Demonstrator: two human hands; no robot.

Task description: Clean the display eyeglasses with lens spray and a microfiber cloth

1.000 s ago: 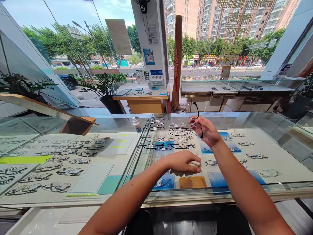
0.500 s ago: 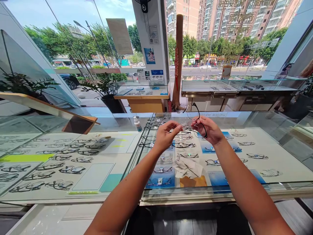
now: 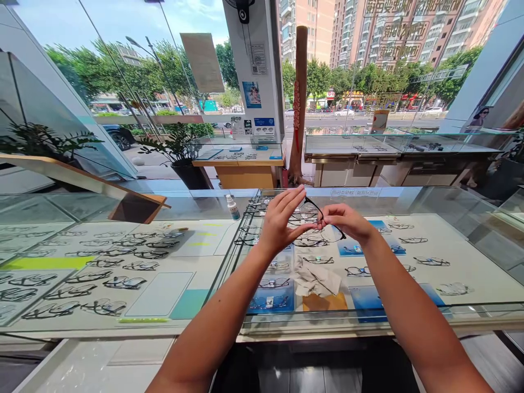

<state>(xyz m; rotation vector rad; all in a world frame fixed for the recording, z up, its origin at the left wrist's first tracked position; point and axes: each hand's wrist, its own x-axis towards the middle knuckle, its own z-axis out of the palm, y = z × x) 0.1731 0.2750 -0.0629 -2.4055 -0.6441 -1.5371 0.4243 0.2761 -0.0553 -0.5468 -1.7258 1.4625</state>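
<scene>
A pair of black-rimmed eyeglasses (image 3: 313, 204) is held up over the glass counter, its frame slanting down to the right. My right hand (image 3: 347, 221) pinches it near the middle with thumb and fingertips. My left hand (image 3: 280, 218) is at the other end, its long fingers stretched along the upper edge and its thumb reaching under toward the right fingertips. Part of the frame is hidden behind the fingers. Below, inside the case, lie rows of eyeglasses (image 3: 318, 260). A crumpled beige cloth (image 3: 317, 277) lies nearer to me.
A small white spray bottle (image 3: 232, 207) stands left of my hands. Farther left, a wooden-edged tilted mirror or stand (image 3: 135, 206) overhangs another glass case with many frames (image 3: 123, 283). Behind the counter rise a wooden post (image 3: 300, 98) and more display cases (image 3: 347, 144).
The eyeglasses have turned and come down and left. My left hand, pinched and apart from them before, has spread its fingers and closed in on the frame.
</scene>
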